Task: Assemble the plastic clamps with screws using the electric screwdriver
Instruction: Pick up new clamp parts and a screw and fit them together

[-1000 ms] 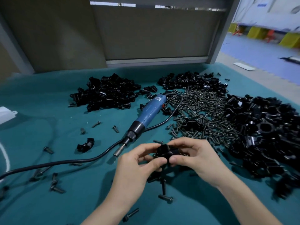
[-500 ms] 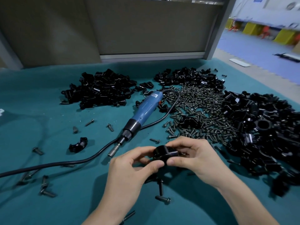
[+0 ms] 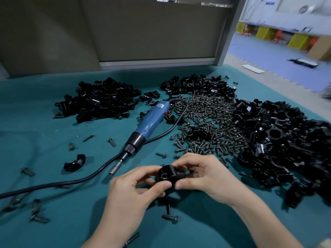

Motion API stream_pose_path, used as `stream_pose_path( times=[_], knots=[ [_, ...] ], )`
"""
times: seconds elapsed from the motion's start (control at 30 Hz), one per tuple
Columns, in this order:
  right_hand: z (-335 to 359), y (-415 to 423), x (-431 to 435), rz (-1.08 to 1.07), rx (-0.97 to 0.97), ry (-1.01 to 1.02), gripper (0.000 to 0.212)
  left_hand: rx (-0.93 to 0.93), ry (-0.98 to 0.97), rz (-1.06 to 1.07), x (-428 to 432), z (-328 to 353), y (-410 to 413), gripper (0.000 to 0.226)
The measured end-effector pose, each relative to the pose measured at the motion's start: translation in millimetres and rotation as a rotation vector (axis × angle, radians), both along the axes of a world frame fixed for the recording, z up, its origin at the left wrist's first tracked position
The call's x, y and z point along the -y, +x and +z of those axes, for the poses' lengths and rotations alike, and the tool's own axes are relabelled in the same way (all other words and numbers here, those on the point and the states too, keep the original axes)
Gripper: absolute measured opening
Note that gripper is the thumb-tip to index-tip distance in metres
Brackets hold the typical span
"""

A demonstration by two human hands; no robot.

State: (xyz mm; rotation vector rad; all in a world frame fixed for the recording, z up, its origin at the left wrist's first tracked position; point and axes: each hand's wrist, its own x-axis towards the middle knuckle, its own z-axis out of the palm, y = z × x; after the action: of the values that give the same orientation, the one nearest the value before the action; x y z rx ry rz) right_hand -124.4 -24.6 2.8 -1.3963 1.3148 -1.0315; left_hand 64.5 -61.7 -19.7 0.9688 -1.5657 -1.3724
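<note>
A black plastic clamp (image 3: 169, 174) is held just above the teal table, near the front middle. My left hand (image 3: 132, 192) pinches its left side with thumb and forefinger. My right hand (image 3: 200, 174) grips its right side, fingers curled over the top. The blue electric screwdriver (image 3: 149, 120) lies on the table behind my hands, tip pointing toward me, untouched. A heap of dark screws (image 3: 207, 122) spreads to the right of it. A screw (image 3: 170, 217) lies below my hands.
Piles of black clamp parts sit at the back left (image 3: 96, 101), the back middle (image 3: 197, 85) and the right (image 3: 279, 140). A single clamp half (image 3: 74, 162) and loose screws lie at left. The screwdriver's black cable (image 3: 53, 184) runs off left. A grey panel stands behind the table.
Both hands have stayed together on the clamp and turned it a little between the fingers. The view has shifted slightly; the screwdriver has not moved.
</note>
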Motion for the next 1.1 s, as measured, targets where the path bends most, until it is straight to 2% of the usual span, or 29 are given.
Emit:
stream_pose_path(
  times=[0.07,0.13,0.17,0.23,0.27,0.33,0.47,0.57,0.7,0.8,0.87,0.93,1.0,1.1],
  knots=[
    [12.8,-12.3,-3.3,-0.046,0.014,0.003,0.038,-0.004,0.008,0.004,0.3,0.0,0.3,0.035],
    [22.9,-33.0,-2.2,-0.283,-0.100,-0.094,0.024,-0.013,0.020,0.005,1.1,-0.6,0.8,0.035],
    [24.7,-44.8,1.6,-0.417,-0.267,-0.136,0.016,-0.017,0.018,0.004,1.6,-0.6,1.0,0.035],
    [23.2,-61.6,14.6,-0.531,-0.742,-0.107,0.020,-0.012,0.009,-0.001,2.2,-0.6,1.6,0.035],
    [20.0,-66.4,22.3,-0.483,-0.938,-0.051,0.021,-0.007,0.006,-0.007,2.1,-0.9,1.7,0.034],
    [11.6,-72.6,35.5,-0.311,-1.189,0.031,0.023,-0.005,0.000,-0.020,1.5,-1.6,2.2,0.034],
    [14.7,-75.8,48.0,-0.056,-1.401,0.052,0.020,0.000,-0.020,-0.035,1.1,-3.4,4.0,0.033],
    [20.0,-77.7,48.7,0.123,-1.571,-0.042,0.017,-0.007,-0.042,-0.036,1.5,-3.8,4.3,0.033],
    [25.4,-78.7,47.7,0.350,-1.696,-0.093,0.022,0.018,-0.083,-0.053,1.9,-4.5,5.0,0.032],
    [28.1,-76.4,47.3,0.394,-1.718,-0.121,0.023,0.027,-0.111,-0.055,1.5,-4.8,5.5,0.034],
    [30.3,-79.5,48.5,0.340,-1.647,-0.136,0.016,0.026,-0.115,-0.053,1.3,-5.2,4.9,0.034],
    [33.2,-83.9,50.6,0.211,-1.476,-0.147,0.005,0.034,-0.124,-0.049,1.9,-6.1,5.6,0.034],
    [31.8,-84.5,48.3,0.163,-1.369,-0.074,0.015,0.040,-0.126,-0.050,1.9,-6.5,6.0,0.034],
    [21.8,-83.3,46.1,0.200,-1.383,-0.037,0.015,0.045,-0.131,-0.055,2.5,-7.1,5.4,0.032]
  ],
)
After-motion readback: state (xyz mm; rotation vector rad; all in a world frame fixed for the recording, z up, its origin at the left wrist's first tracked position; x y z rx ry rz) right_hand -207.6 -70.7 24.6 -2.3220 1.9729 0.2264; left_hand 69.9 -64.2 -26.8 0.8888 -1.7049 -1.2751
